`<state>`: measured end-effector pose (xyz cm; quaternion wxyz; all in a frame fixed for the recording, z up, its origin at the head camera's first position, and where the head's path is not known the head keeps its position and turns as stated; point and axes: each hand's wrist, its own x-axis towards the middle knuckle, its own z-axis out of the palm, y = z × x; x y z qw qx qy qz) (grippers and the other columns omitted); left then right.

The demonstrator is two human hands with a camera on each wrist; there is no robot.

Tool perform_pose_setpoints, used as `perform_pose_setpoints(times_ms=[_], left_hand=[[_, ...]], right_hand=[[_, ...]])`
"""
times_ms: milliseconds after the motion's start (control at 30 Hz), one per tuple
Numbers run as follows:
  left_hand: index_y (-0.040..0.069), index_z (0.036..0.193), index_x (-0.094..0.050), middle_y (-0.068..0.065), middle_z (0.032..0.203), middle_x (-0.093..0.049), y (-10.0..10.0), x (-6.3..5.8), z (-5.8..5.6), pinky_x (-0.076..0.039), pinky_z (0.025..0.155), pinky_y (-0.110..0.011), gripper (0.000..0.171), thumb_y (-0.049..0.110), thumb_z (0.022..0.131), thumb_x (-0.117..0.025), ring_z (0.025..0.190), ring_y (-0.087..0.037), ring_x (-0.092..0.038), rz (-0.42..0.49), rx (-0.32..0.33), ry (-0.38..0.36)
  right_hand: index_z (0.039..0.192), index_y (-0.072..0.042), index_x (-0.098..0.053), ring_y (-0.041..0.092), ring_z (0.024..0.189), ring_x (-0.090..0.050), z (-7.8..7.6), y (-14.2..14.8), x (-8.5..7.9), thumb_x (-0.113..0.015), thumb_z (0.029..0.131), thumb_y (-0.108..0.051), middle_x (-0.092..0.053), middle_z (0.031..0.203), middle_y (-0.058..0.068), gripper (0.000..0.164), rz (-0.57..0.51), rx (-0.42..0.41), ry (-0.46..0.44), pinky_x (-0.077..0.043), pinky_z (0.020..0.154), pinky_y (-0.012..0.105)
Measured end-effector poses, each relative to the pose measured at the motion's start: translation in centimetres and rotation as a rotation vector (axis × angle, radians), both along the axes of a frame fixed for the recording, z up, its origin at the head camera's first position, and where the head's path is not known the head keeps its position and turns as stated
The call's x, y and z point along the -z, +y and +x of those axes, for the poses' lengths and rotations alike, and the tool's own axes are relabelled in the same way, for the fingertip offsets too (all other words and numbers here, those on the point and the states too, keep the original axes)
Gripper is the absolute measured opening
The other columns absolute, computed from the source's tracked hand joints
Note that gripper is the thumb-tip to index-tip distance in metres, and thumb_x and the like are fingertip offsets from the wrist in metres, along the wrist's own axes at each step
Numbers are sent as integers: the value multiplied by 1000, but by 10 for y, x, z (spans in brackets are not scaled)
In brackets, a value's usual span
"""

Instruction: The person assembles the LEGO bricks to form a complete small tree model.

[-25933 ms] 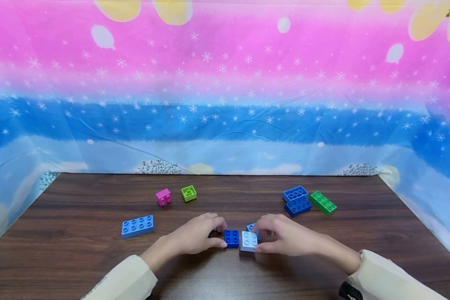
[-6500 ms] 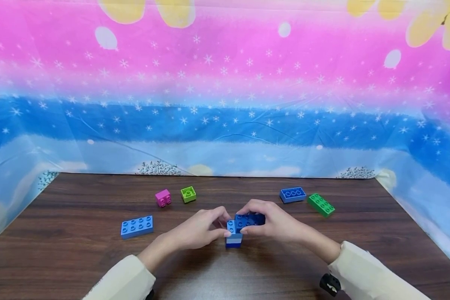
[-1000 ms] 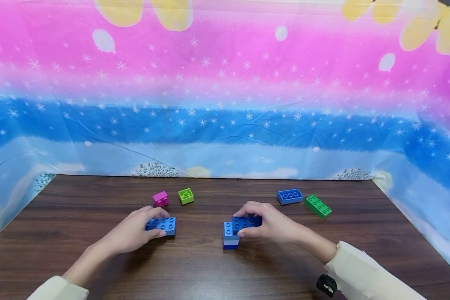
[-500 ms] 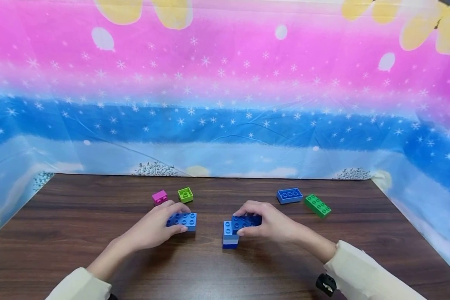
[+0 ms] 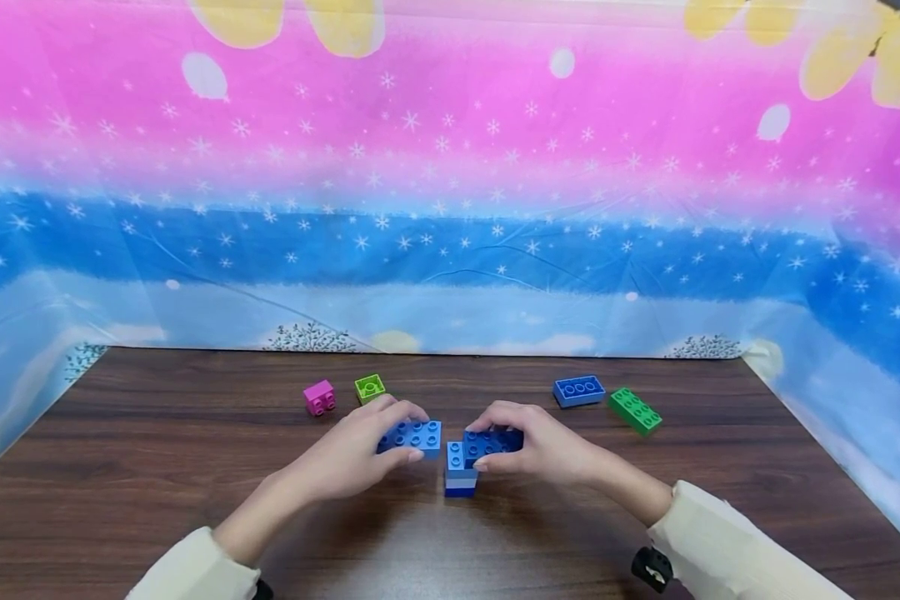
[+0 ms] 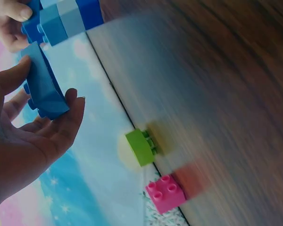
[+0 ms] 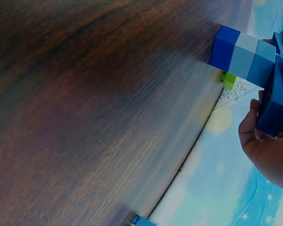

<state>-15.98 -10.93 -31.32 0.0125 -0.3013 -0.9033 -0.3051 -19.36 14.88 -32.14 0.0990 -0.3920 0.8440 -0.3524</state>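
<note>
Near the middle of the table stands a small stack of toy building bricks (image 5: 461, 483), dark blue at the bottom, pale blue above it and medium blue on top. A long dark blue brick (image 5: 483, 450) sits on the stack's right half and juts out to the right. My right hand (image 5: 551, 446) grips that brick by its overhanging end, thumb in front and fingers behind. My left hand (image 5: 337, 454) pinches a long medium blue brick (image 5: 422, 438), studs up, just left of the stack. The left wrist view shows this held brick (image 6: 45, 84) raised off the table.
At the back left lie a pink brick (image 5: 319, 398) and a lime green brick (image 5: 369, 388). An upturned blue brick (image 5: 579, 391) and a green brick (image 5: 636, 412) lie at the back right. A patterned cloth (image 5: 450, 250) borders the table's far edge.
Bricks once separate now form the stack, with the long dark blue brick on it. My left hand has brought the medium blue brick rightward; my right hand stays on the stack.
</note>
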Motion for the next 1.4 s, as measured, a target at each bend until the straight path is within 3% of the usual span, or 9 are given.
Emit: perform_pose_setpoints(times_ms=[200, 600, 1033, 1400], left_hand=[[11, 115, -56, -1, 102, -53, 7, 2, 0, -45, 80, -39, 29, 24, 89, -61, 92, -16, -51, 21, 45, 8], [11, 113, -57, -3, 104, -54, 17, 5, -2, -45, 82, -42, 29, 24, 88, -62, 96, -19, -53, 33, 75, 0], [9, 113, -56, -3, 105, -56, 21, 6, -2, -46, 78, -36, 30, 27, 89, -60, 92, -15, -53, 34, 73, -30], [12, 111, -54, 0, 101, -57, 25, 10, -2, -44, 71, -31, 28, 33, 91, -56, 84, -11, -50, 38, 28, -71]], right_hand=[[113, -14, -59, 11, 90, -53, 0, -1, 0, -67, 84, -24, -57, 106, -4, 31, -7, -2, 8, -46, 76, 27], [112, -13, -59, 11, 89, -54, 0, -2, 0, -67, 84, -23, -58, 104, -4, 30, -13, -2, -19, -48, 76, 27], [112, -13, -59, 11, 88, -53, 0, 0, 2, -67, 85, -25, -57, 104, -4, 31, -14, -12, -3, -47, 74, 27], [111, -8, -59, 12, 86, -54, 0, 0, 1, -65, 86, -24, -58, 104, 3, 30, -37, -34, -7, -48, 72, 26]])
